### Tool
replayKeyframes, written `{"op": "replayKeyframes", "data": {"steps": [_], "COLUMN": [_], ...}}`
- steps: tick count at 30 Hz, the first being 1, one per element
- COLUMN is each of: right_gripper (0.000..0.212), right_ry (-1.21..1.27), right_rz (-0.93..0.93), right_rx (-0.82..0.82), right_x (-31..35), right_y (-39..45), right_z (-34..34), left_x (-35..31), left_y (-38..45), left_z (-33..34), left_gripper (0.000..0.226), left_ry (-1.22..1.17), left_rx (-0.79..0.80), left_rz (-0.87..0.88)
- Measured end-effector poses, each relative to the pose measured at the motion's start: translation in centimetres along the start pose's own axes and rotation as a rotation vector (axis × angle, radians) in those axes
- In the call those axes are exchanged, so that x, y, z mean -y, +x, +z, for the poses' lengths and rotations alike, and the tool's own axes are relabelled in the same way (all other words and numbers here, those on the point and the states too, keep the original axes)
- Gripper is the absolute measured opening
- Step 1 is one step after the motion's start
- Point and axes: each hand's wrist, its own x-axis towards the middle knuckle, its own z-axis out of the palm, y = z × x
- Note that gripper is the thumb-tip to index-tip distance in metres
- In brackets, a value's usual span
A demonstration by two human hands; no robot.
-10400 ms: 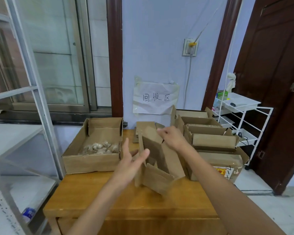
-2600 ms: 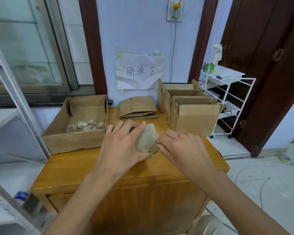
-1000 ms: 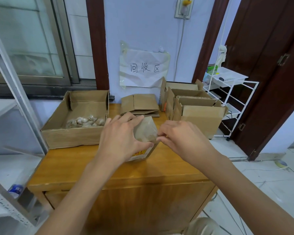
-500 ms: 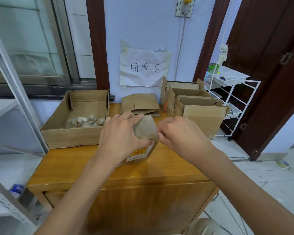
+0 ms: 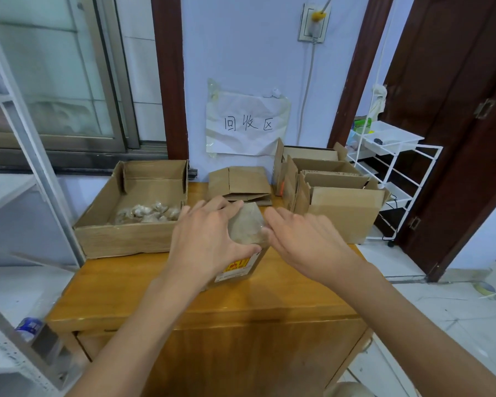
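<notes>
1. A small cardboard box is seen standing on the wooden bench, near its middle, with a yellow-and-white label turned toward the camera.
2. The box is held by the left hand: the grip is closed round it, fingers curled over the top flap, thumb pressed against the front face.
3. The right hand is placed at the flap's right edge. Its grip is open, fingers spread and nearly straight, nothing held. Contact cannot be told through the blur.
4. Left of the box, an open carton holding pale packets is noted.
5. Flattened cardboard is seen behind the box, and a row of open boxes to its right.
</notes>
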Motion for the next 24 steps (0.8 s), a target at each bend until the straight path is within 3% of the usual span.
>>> {"op": "replayKeyframes", "data": {"steps": [4,6,8,10,12,14,17,19,22,24], "right_gripper": [0.029,0.025,0.028,0.034,0.034,0.034,0.042,0.049,0.044,0.040], "right_ry": [-0.140,-0.020,0.325,0.847,1.102,0.965,0.497,0.319,0.290,0.443], "right_rz": [-0.184,-0.200,-0.115,0.090,0.246,0.209,0.134,0.075,-0.035,-0.072], "right_rx": [0.095,0.129,0.088,0.022,-0.038,-0.075,0.015,0.045,0.129,0.200], "right_x": [-1.2,-1.9,-2.1,-1.4,-0.2,0.1,-0.8,-1.0,-1.4,-2.0], "right_y": [1.0,1.3,0.8,-0.4,-1.6,-1.9,-1.2,-0.4,0.7,1.1], "right_z": [-1.1,-0.8,0.5,2.2,3.5,3.6,2.0,0.9,-0.2,-0.2], "left_x": [-0.5,-0.6,-0.4,-0.3,-0.3,-0.3,0.0,0.0,0.0,0.3], "left_y": [-0.5,-0.8,-1.1,-1.2,-1.2,-1.3,-1.5,-1.4,-1.4,-1.5], "left_z": [0.1,0.1,0.2,0.1,0.0,0.0,0.0,0.0,0.0,0.1], "left_gripper": [0.095,0.095,0.097,0.098,0.098,0.097,0.095,0.094,0.095,0.096], "left_ry": [0.022,0.016,0.000,-0.015,-0.009,-0.009,-0.030,-0.033,-0.011,-0.024], "left_rx": [-0.015,-0.016,-0.013,-0.006,0.002,-0.001,-0.009,-0.009,-0.004,-0.003], "left_rz": [0.043,0.045,0.029,0.015,0.025,0.039,0.045,0.056,0.069,0.067]}}
